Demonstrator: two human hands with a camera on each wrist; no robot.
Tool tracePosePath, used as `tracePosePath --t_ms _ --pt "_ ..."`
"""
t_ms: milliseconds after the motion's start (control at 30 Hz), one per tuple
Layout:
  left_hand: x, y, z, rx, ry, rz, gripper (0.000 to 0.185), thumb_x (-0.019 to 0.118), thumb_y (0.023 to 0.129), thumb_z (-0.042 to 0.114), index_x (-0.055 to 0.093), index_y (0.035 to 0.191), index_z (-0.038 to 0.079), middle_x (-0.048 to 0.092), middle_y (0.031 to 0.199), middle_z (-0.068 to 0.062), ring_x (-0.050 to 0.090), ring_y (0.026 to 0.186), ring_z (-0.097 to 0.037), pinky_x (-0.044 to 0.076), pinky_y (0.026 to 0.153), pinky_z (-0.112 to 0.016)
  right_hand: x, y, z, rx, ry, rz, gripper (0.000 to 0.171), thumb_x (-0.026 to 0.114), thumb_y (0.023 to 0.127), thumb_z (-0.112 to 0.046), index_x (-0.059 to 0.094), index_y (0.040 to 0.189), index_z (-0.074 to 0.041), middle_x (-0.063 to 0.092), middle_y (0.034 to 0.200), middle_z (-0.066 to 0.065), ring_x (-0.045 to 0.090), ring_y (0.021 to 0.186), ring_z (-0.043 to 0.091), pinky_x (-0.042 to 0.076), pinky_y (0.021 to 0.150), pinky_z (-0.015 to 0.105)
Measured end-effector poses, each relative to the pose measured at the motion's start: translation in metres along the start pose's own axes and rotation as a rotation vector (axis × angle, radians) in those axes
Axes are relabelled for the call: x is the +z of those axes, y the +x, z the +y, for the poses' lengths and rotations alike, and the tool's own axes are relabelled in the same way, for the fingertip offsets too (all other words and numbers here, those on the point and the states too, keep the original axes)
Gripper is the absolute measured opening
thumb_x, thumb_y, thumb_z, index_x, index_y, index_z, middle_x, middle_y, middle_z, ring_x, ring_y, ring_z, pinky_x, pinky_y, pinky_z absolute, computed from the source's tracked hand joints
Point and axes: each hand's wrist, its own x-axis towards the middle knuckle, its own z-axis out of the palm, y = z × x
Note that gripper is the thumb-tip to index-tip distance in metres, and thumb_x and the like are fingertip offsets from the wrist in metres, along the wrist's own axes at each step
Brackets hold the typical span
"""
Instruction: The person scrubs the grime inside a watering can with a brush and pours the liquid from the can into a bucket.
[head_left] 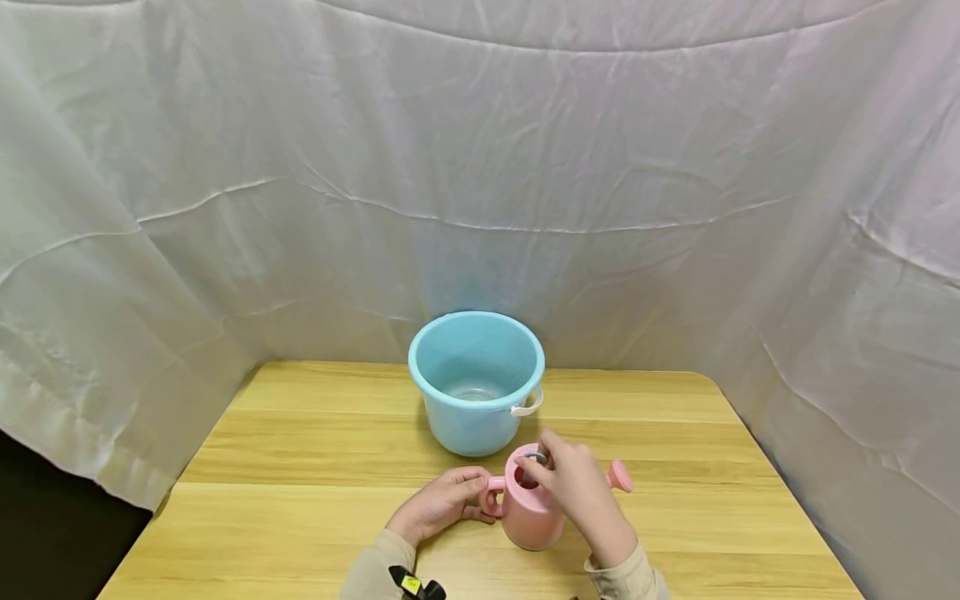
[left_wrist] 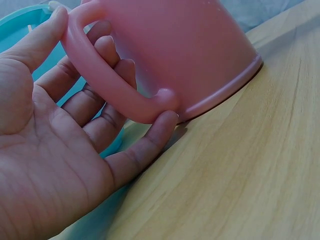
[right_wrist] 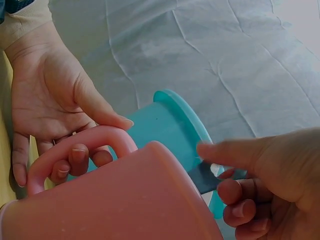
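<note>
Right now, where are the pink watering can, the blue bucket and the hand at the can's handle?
Pink watering can (head_left: pixel 527 518), head view, on its front wall.
Blue bucket (head_left: pixel 474 429), head view, on its outer wall.
Left hand (head_left: pixel 441 502), head view, on the back of the hand, fingers through the handle.

I see a light blue bucket (head_left: pixel 476 383) with a white handle standing on the wooden table (head_left: pixel 315 467), near its back edge. A wrinkly white sheet (head_left: pixel 480 167) hangs behind the table and down both its sides.
</note>
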Motion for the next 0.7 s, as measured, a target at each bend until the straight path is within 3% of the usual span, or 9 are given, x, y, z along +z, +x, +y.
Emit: tracePosePath --t_ms 200,467,700 --pt "-0.0002 -0.0005 0.0006 -0.008 0.000 0.002 0.023 0.045 0.103 0.029 0.061 0.093 0.017 0.066 0.092 0.005 0.065 0.098 -0.015 0.054 0.089 -0.037 0.0002 -0.0002 -0.0008 -0.048 -0.036 0.027 0.033 0.074 0.083 -0.011 0.043 0.070 -0.015 0.028 0.055 -0.010 0.031 0.050 0.005 0.023 0.046 0.018" --pt "-0.0012 0.0000 -0.0019 0.004 -0.005 -0.004 0.023 0.044 0.104 0.028 0.062 0.094 0.018 0.066 0.094 0.005 0.066 0.098 -0.014 0.054 0.089 -0.036 0.0016 0.0000 0.0015 -0.078 -0.036 0.041 0.030 0.076 0.081 -0.010 0.047 0.074 -0.015 0.037 0.056 -0.010 0.033 0.051 0.004 0.027 0.046 0.017" --pt "-0.0012 0.0006 -0.0022 0.005 -0.003 -0.003 0.023 0.044 0.104 0.027 0.062 0.094 0.018 0.067 0.093 0.005 0.065 0.098 -0.014 0.054 0.089 -0.036 -0.0009 -0.0001 0.0035 -0.162 -0.001 0.197 0.029 0.078 0.073 0.000 0.052 0.074 -0.014 0.044 0.058 -0.010 0.033 0.054 -0.002 0.031 0.047 0.014"
